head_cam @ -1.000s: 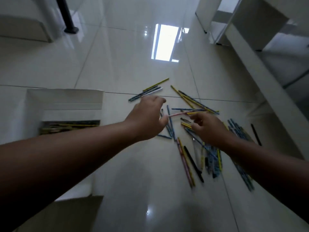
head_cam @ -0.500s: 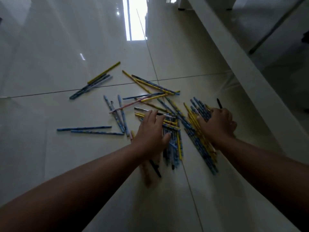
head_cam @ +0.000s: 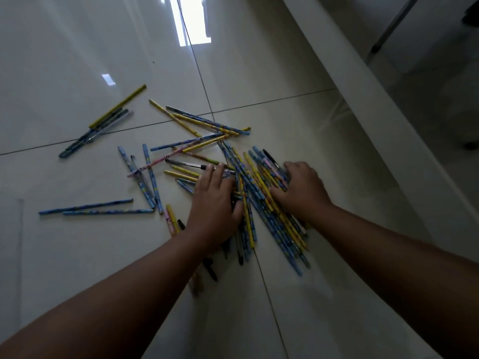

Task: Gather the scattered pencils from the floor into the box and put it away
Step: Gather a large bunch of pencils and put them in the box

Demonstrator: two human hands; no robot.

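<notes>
Several blue and yellow pencils lie scattered on the glossy tiled floor [head_cam: 77, 60]. The thickest pile of pencils [head_cam: 260, 203] lies between my hands. My left hand [head_cam: 215, 203] presses flat on the pile's left side, its fingers straight over a clear pen [head_cam: 186, 164]. Resting on the pile's right side, my right hand [head_cam: 303, 190] has its fingers curled over the far pencils and its thumb across them. Two blue pencils [head_cam: 98, 208] lie apart at the left. Another small cluster [head_cam: 103, 125] sits at the upper left. The box is out of view.
A white furniture ledge [head_cam: 363, 94] runs diagonally along the right, close to the pile. A black marker [head_cam: 211, 270] lies partly under my left forearm. A faint pale edge [head_cam: 20, 229] shows at the far left; I cannot tell what it is.
The view swung right, away from the box at the left. Both hands dropped from above the pencils onto the pile and closed in on it from either side.
</notes>
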